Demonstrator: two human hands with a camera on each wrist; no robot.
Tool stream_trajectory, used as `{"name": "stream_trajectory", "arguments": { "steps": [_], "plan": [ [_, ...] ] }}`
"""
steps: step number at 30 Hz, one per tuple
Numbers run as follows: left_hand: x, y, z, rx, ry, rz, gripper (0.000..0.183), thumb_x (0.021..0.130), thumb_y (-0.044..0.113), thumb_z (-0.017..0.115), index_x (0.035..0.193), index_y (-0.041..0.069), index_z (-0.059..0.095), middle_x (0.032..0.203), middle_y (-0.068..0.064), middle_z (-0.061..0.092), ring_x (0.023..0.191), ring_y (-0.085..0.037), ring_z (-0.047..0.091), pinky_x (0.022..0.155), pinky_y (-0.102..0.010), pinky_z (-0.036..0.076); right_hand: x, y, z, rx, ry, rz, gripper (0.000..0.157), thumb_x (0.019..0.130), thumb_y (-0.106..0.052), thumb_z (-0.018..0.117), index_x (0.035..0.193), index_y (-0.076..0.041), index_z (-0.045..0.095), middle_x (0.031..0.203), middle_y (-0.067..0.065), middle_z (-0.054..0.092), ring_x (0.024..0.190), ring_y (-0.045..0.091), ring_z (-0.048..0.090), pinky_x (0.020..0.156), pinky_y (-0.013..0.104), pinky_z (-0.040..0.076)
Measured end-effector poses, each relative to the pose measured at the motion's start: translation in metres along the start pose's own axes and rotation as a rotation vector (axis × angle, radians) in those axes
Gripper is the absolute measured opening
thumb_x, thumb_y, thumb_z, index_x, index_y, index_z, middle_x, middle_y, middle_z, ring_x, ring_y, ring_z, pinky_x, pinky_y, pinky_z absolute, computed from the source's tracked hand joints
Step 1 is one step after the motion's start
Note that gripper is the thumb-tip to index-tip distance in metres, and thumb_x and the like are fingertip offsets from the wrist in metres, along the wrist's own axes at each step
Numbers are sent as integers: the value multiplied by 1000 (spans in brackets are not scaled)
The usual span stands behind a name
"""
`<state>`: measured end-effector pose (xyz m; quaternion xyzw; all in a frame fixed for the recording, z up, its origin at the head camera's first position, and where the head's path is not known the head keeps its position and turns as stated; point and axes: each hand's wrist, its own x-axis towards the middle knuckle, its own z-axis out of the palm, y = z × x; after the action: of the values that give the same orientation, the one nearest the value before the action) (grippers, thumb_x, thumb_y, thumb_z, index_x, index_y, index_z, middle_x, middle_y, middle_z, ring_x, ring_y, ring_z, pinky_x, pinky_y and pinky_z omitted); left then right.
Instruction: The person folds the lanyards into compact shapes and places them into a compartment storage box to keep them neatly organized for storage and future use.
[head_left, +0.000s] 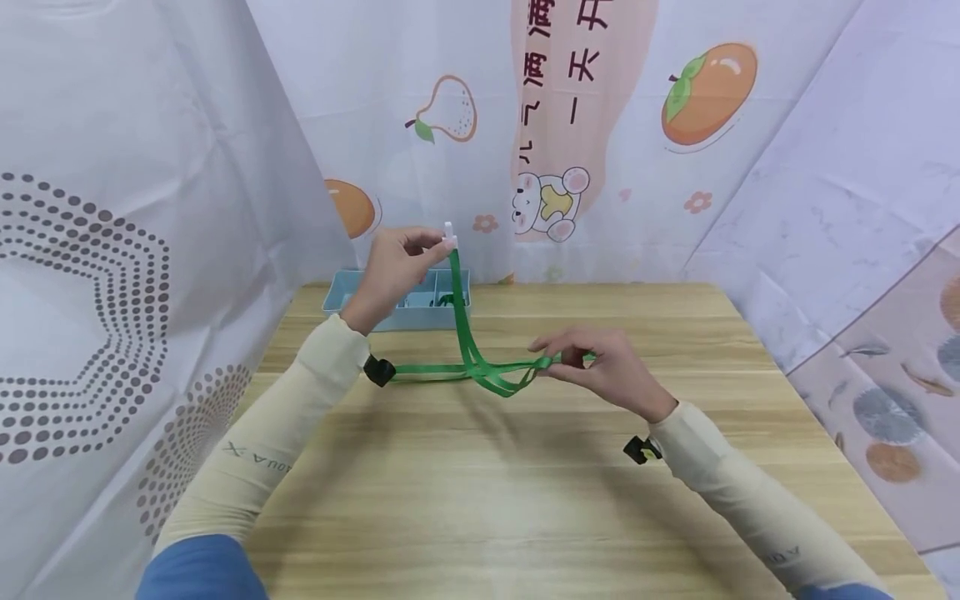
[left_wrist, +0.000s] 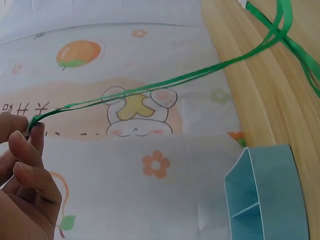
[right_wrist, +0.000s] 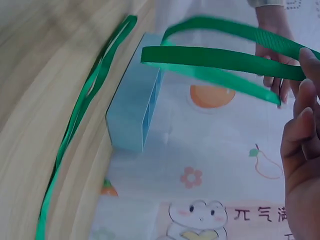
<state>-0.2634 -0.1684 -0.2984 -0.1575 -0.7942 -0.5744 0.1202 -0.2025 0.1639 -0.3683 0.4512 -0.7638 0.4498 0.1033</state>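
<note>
My left hand [head_left: 397,271] is raised over the back of the table and pinches the upper end of a green ribbon [head_left: 461,312], beside a small white piece [head_left: 450,233]. The ribbon hangs in a narrow doubled strip and curves right. Lower down, my right hand [head_left: 607,367] pinches its looped part between thumb and fingers. The right wrist view shows the loop [right_wrist: 220,59] stretching out from the right fingertips. More green ribbon [right_wrist: 90,85] lies along the tabletop, running left past the left wrist. Whether it joins the held ribbon, I cannot tell.
A light blue compartment box [head_left: 427,318] stands at the table's back left, with small dark green pieces [head_left: 448,300] in its right compartment. Printed cloth [head_left: 465,183] hangs behind the wooden table [head_left: 480,500] and along both sides. A black strap piece [head_left: 380,370] sits at the left wrist.
</note>
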Motion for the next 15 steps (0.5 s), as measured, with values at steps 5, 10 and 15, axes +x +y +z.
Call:
{"name": "stream_trajectory", "arguments": {
  "steps": [5, 10, 15],
  "plan": [
    [-1, -2, 5, -12, -13, -5, 27, 95, 38, 76, 109, 15, 80, 94, -9, 71, 59, -22, 49, 53, -33, 47, 6, -5, 6, 153, -64, 103, 11, 86, -11, 85, 92, -18, 79, 113, 0, 76, 78, 15, 71, 56, 25, 50],
    [6, -2, 4, 4, 2, 9, 29, 96, 40, 75, 111, 16, 79, 97, -9, 70, 59, -23, 50, 53, -34, 47, 13, -9, 9, 260, -112, 159, 10, 90, -10, 81, 99, -13, 82, 115, 0, 76, 87, 21, 72, 56, 29, 53],
    [13, -4, -1, 26, 24, -30, 30, 96, 42, 75, 112, 17, 79, 96, -6, 69, 61, -25, 51, 54, -33, 45, 14, -13, 13, 306, -141, 103, 17, 89, -1, 79, 103, -10, 82, 106, 6, 77, 66, 17, 66, 49, 29, 50]
  ]
}}
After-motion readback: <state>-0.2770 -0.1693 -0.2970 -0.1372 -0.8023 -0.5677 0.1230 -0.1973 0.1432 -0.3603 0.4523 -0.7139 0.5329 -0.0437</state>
